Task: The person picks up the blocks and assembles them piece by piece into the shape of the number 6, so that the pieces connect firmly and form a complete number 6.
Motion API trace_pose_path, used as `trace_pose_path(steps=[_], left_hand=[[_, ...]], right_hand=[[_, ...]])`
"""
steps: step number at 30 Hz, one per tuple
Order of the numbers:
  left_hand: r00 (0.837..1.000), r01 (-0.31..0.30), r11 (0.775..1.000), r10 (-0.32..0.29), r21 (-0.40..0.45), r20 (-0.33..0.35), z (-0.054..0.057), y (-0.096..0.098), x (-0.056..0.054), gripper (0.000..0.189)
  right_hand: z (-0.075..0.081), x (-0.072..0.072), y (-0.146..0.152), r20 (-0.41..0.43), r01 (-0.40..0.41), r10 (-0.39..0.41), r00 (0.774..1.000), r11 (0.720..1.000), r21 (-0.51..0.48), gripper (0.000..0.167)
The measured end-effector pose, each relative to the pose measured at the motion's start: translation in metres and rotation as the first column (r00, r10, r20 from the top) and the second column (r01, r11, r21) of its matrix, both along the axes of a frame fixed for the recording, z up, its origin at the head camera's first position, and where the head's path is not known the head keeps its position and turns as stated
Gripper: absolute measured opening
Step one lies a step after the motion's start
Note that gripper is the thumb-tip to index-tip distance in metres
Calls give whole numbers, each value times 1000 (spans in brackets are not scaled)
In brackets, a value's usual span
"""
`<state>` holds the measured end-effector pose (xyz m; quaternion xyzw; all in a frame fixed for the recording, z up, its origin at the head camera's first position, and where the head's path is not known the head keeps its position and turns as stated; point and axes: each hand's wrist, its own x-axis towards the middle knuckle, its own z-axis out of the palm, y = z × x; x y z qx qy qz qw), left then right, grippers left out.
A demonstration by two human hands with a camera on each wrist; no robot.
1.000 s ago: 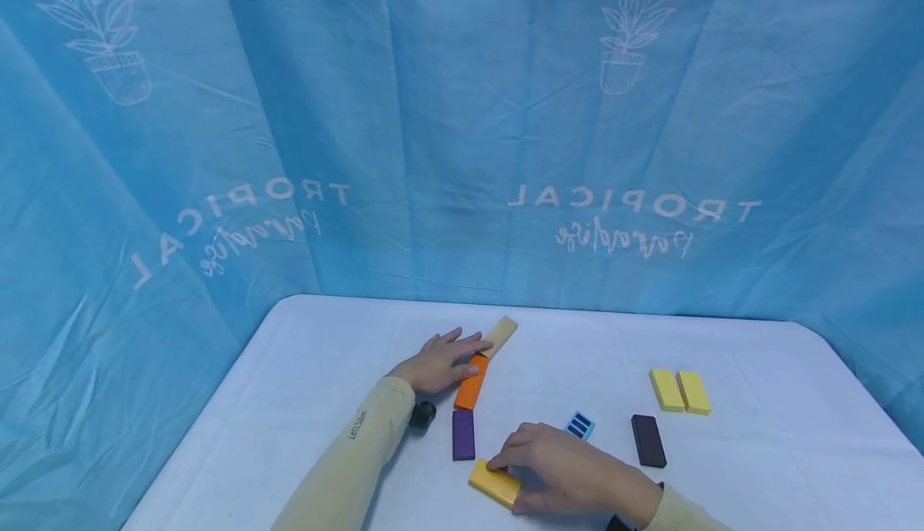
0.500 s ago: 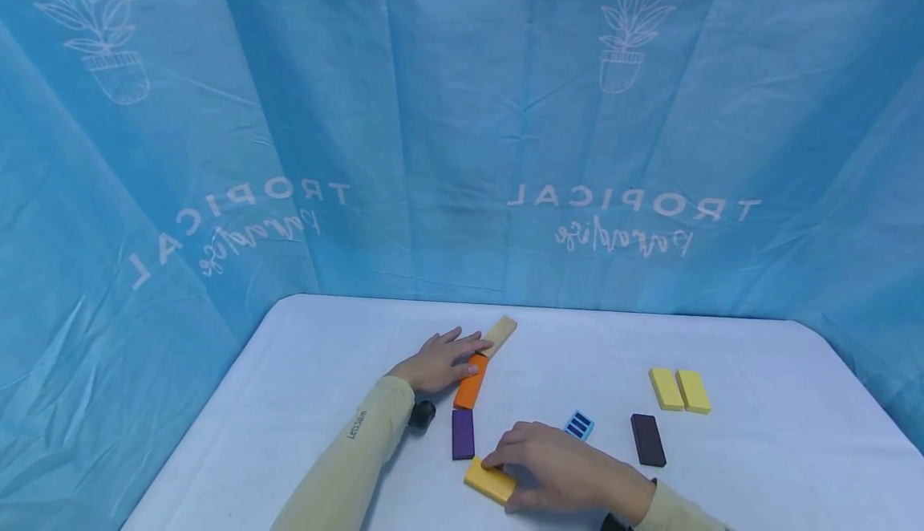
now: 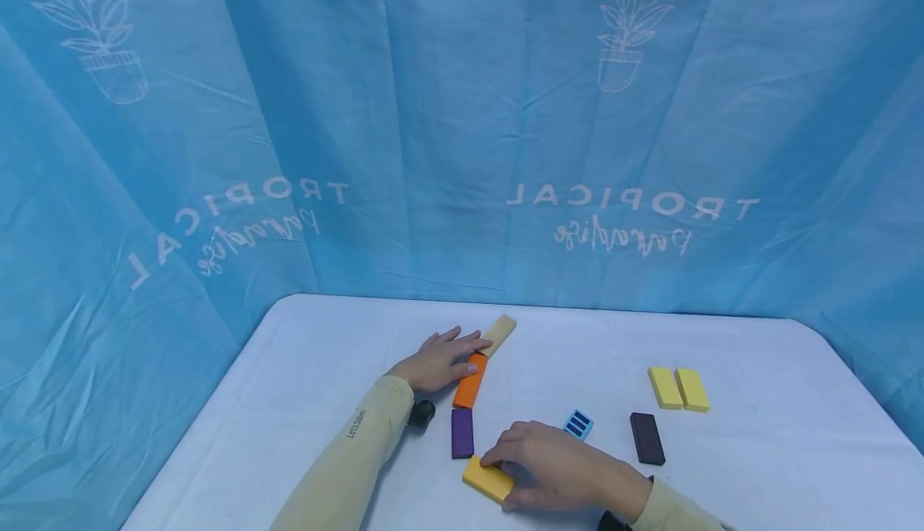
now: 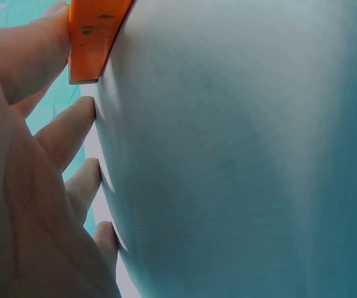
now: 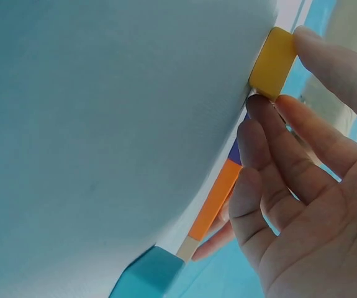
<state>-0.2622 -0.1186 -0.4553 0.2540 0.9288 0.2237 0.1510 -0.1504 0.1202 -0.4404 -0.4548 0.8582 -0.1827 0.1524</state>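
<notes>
A line of flat blocks bends across the white table: beige (image 3: 501,332), orange (image 3: 469,387), then a purple block (image 3: 462,435). My left hand (image 3: 433,366) rests at the left of this line, fingers spread and straight. Its thumb touches the orange block, and its index finger reaches the beige one. Between thumb and fingers, my right hand (image 3: 552,467) pinches a golden-yellow block (image 3: 487,480), which lies slanted at the purple block's near end. In the right wrist view the thumb is on one end of the yellow block (image 5: 272,62) and fingertips are at the other.
Right of the hands lie a black block (image 3: 647,438) and two pale yellow blocks (image 3: 665,387) side by side. A blue block with dark stripes (image 3: 578,424) sits just behind the right hand. Blue curtains (image 3: 462,130) hang along the table's back and sides.
My right hand has shifted the golden-yellow block slightly left and away from me, up to the purple block's near end. The left hand has kept its place.
</notes>
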Motion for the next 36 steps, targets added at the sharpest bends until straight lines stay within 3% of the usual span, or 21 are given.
trace_pose_path(steps=[14, 22, 31, 36], left_hand=[[1000, -9, 1000, 9, 4, -1, -1, 0, -1, 49], [1000, -7, 1000, 7, 11, -3, 0, 1, 0, 49], [1000, -16, 1000, 16, -7, -5, -2, 2, -2, 50], [1000, -5, 1000, 5, 4, -7, -1, 1, -1, 50]], right_hand=[[1, 0, 1, 27, 38, -39, 999, 999, 20, 47], [3, 1, 20, 122, 172, -167, 978, 984, -35, 46], [8, 4, 48, 197, 334, -296, 935, 920, -204, 43], [5, 6, 58, 202, 457, -418, 886, 861, -224, 44]])
